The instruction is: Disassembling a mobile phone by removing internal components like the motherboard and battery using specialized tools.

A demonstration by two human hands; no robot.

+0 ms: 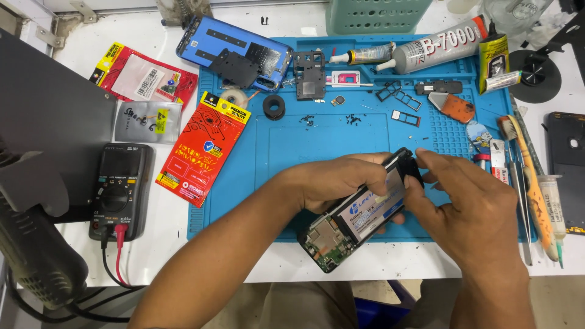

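Both hands meet over the near edge of the blue work mat [286,140], and between them sits an opened phone [356,213], back cover off, tilted so its far end points up and right. The left hand [338,183] wraps the phone from the left side, fingers curled over its far edge, closed firmly around the body. The right hand [469,204] comes in from the right, thumb and fingertips pinched at the phone's far end, just above the battery [372,210] with its pale label. What exactly those fingertips pinch, I cannot tell. The near end of the phone pokes out below both hands, green circuit board [326,240] bare, hanging over the mat's near edge.

Far left on the mat lies a blue back cover [204,39], and beside it a black frame piece [311,76]. Tubes of glue [436,45] rest at the far right. Off the mat to the left, a red packet [204,149] and a black multimeter [119,192].
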